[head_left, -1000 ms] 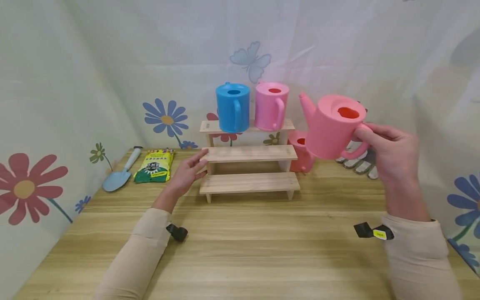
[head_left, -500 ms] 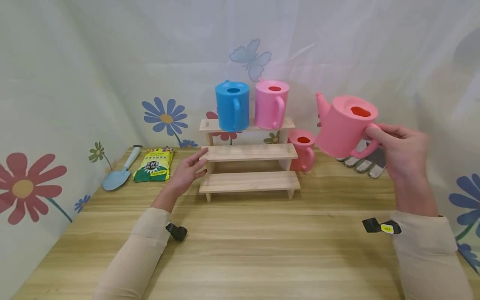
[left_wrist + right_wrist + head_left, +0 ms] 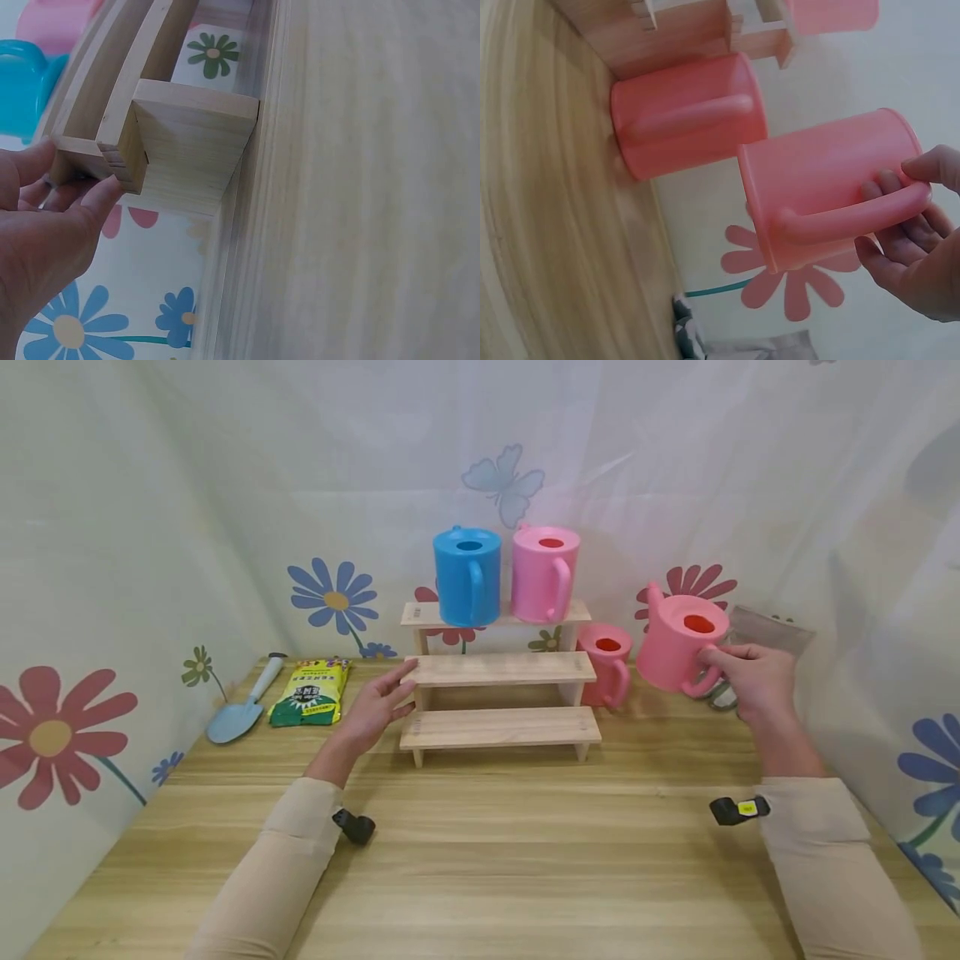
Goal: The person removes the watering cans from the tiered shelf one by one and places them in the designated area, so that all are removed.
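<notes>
A flower-printed curtain (image 3: 360,468) backs the wood-grain table (image 3: 525,835), and here from the left come a pale blue trowel (image 3: 235,720), a yellow-and-green packet (image 3: 309,695) and the left hand (image 3: 371,708), thumb and fingers pinching the end of the middle tier of the wooden stand (image 3: 498,668). Up on the top tier sit a blue watering can (image 3: 468,581) and a pink watering can (image 3: 534,581), with a coral watering can (image 3: 596,681) on the table just beside the stand's right end. Then it's the right hand (image 3: 757,685), thumb and fingers clamped on the handle of the raised watering can (image 3: 670,647), which hangs above the table, slightly tilted, in front of a partly hidden grey item (image 3: 772,631).
</notes>
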Demonstrator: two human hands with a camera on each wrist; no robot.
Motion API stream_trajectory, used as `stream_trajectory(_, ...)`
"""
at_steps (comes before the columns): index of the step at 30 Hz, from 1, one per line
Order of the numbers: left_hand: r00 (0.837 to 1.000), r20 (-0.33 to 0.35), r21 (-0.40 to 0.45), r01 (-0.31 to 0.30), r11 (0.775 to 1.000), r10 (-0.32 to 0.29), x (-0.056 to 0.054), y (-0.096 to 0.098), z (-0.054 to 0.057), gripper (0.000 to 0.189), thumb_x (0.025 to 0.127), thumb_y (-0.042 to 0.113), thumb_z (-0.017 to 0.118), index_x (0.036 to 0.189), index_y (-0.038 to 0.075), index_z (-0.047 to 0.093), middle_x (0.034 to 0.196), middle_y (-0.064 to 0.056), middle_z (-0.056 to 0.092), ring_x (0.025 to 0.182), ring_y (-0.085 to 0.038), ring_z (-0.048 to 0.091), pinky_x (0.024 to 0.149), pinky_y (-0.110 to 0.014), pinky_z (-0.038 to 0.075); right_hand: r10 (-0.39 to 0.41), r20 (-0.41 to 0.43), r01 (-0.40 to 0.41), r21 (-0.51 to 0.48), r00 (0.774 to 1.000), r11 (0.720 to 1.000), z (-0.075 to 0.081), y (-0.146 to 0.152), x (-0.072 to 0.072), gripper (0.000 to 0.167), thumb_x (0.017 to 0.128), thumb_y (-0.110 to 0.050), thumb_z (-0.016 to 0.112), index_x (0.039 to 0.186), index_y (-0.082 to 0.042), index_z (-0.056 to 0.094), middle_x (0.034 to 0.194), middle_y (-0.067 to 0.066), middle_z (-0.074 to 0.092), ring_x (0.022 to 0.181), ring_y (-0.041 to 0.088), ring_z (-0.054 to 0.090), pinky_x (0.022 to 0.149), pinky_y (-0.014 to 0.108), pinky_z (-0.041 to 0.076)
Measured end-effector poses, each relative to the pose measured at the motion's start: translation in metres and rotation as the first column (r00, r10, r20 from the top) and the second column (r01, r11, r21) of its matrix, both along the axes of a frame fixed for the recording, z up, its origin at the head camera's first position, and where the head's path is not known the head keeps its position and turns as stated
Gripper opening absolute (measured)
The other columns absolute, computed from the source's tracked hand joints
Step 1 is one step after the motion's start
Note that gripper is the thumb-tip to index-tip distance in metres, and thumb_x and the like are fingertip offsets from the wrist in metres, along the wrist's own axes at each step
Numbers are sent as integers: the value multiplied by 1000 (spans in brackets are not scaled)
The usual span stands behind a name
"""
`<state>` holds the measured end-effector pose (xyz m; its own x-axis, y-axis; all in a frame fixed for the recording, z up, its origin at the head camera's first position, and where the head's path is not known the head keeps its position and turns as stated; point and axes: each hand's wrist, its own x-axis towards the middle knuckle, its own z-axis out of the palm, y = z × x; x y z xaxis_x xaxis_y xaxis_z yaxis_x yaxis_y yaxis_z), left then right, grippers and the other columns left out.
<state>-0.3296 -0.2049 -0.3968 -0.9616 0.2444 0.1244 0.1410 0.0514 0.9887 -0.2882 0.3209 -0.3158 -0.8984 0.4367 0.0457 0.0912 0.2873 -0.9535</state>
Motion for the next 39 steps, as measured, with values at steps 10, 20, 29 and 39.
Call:
stream_trajectory(10, 1000, 23, 0, 6, 1000, -6, 1, 1, 2, 53, 107, 22, 50, 157, 16, 35, 166, -2, 17, 148, -26, 24, 112, -51, 37, 24, 64, -24, 4, 998, 1000, -26, -2, -14, 28, 87, -40, 77, 87, -12, 77, 76, -6, 64, 96, 20, 45, 68, 28, 46)
stream_trajectory(20, 1000, 22, -2, 1, 1000, -1, 0, 1, 2, 54, 106, 24, 52, 157, 17, 36, 166, -2, 18, 148, -26, 25, 112, -50, 37, 27, 53, -22, -107, 998, 994, -49, 0, -29, 17, 82, -32, 84, 72, -21, 76, 81, -8, 62, 87, 16, 56, 76, 22, 56)
stream_trajectory(29, 1000, 14, 11, 5, 1000, -5, -1, 2, 1, 53, 106, 22, 51, 157, 16, 36, 165, -3, 19, 149, -26, 23, 112, -53, 36, 31, 68, -21, -142, 997, 990, -57, -4, -33, 15, 81, -30, 85, 74, -21, 76, 84, -8, 63, 88, 9, 61, 101, 35, 51)
stream_trajectory(39, 1000, 18, 11, 3, 1000, -3, -1, 0, 0, 53, 106, 23, 52, 157, 15, 36, 166, -4, 18, 148, -25, 23, 112, -49, 38, 31, 33, -24, -194, 999, 981, -64, -9, -37, 21, 80, -27, 86, 90, -12, 76, 88, -4, 64, 85, 7, 65, 95, 31, 52)
